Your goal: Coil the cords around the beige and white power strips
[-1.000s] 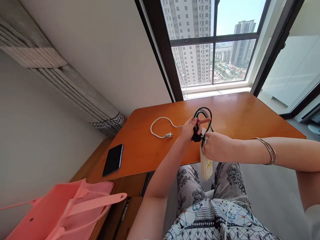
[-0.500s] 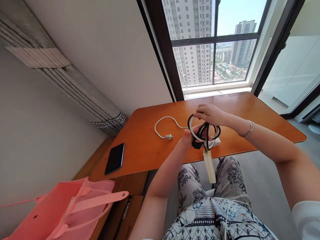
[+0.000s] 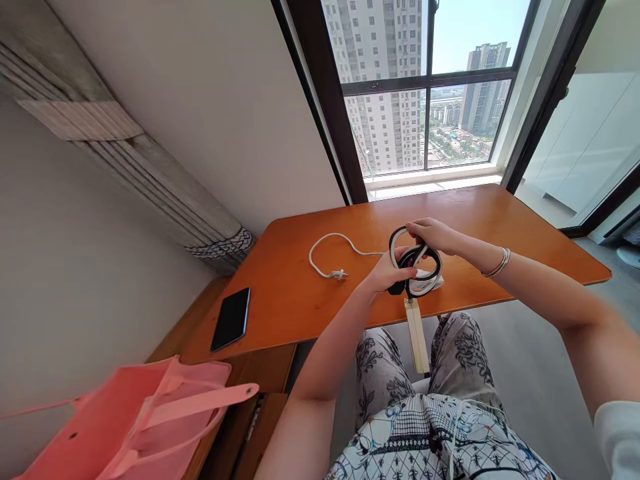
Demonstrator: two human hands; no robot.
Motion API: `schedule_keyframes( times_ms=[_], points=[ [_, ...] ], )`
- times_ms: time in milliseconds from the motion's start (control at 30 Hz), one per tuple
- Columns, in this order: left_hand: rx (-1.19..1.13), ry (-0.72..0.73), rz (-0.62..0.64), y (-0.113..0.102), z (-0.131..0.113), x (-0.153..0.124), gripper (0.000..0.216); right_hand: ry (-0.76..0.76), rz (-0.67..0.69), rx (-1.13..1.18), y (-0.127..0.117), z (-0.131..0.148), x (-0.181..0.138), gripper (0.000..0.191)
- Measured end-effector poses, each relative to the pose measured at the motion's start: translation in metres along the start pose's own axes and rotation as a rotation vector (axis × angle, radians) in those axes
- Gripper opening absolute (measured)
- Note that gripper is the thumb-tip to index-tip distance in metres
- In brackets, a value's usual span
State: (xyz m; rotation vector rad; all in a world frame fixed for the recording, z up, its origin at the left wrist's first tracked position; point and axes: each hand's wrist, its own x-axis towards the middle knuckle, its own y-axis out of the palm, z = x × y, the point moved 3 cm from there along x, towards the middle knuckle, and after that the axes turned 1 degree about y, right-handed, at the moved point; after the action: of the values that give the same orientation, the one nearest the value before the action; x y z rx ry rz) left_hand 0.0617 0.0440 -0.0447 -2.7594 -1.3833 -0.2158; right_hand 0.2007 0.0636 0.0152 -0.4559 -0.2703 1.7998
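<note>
A loose coil of black and white cable (image 3: pixel 436 267) is held over the front of the table. My left hand (image 3: pixel 387 272) is closed round the coil's left side, thumb across it. The fingers of my right hand (image 3: pixel 434 235) pinch the top of the loops. A pale yellow power strip (image 3: pixel 417 337) hangs from the bundle past the table edge, in front of my knees. Beneath my left hand shows a dark block, partly hidden. On the table to the left, a white cord (image 3: pixel 313 252) curves out to its white plug (image 3: pixel 339 274). Behind the coil lies a white object, mostly covered.
The orange-brown wooden table (image 3: pixel 285 313) stands against the wall and window. A black phone (image 3: pixel 231 319) lies at its left end. Below that is a pink bag (image 3: pixel 145 420) with straps. A grey curtain (image 3: pixel 165 193) hangs at left.
My right hand has shifted right and slightly down along the loops. My left thumb now lies across the coil. The yellow power strip has swung slightly.
</note>
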Motion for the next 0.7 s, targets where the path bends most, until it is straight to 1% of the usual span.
schedule_keyframes(
  times_ms=[67, 133, 200, 267, 300, 367, 467, 533, 567, 633, 700],
  points=[
    [0.051, 0.017, -0.078, 0.000, 0.001, 0.000, 0.061, 0.016, -0.026, 0.052, -0.001, -0.006, 0.002, 0.029],
    [0.126, 0.057, -0.192, 0.000, 0.004, -0.002, 0.070, 0.052, -0.050, 0.119, -0.002, -0.013, 0.004, 0.024],
    [0.231, 0.128, -0.299, 0.000, 0.007, -0.003, 0.084, 0.120, -0.057, 0.221, -0.001, -0.020, 0.006, 0.017],
    [0.370, 0.207, -0.376, 0.002, 0.010, -0.005, 0.090, 0.182, -0.052, 0.323, 0.002, -0.026, 0.006, 0.014],
    [0.453, 0.242, -0.406, 0.003, 0.011, -0.005, 0.089, 0.203, -0.045, 0.353, 0.004, -0.027, 0.005, 0.014],
    [0.618, 0.311, -0.449, 0.004, 0.012, -0.006, 0.078, 0.236, -0.017, 0.379, 0.007, -0.029, 0.005, 0.014],
    [0.771, 0.405, -0.436, 0.006, 0.011, -0.007, 0.059, 0.259, 0.003, 0.401, 0.008, -0.032, 0.003, 0.014],
    [0.804, 0.434, -0.414, 0.006, 0.009, -0.007, 0.049, 0.232, -0.006, 0.448, 0.006, -0.033, 0.001, 0.014],
    [0.800, 0.432, -0.414, 0.005, 0.008, -0.007, 0.046, 0.201, -0.008, 0.473, 0.005, -0.034, 0.000, 0.017],
    [0.764, 0.395, -0.423, 0.002, 0.006, -0.007, 0.042, 0.103, 0.021, 0.488, 0.004, -0.037, -0.004, 0.027],
    [0.728, 0.349, -0.429, -0.001, 0.005, -0.006, 0.040, -0.040, 0.070, 0.418, 0.003, -0.041, -0.008, 0.030]
  ],
)
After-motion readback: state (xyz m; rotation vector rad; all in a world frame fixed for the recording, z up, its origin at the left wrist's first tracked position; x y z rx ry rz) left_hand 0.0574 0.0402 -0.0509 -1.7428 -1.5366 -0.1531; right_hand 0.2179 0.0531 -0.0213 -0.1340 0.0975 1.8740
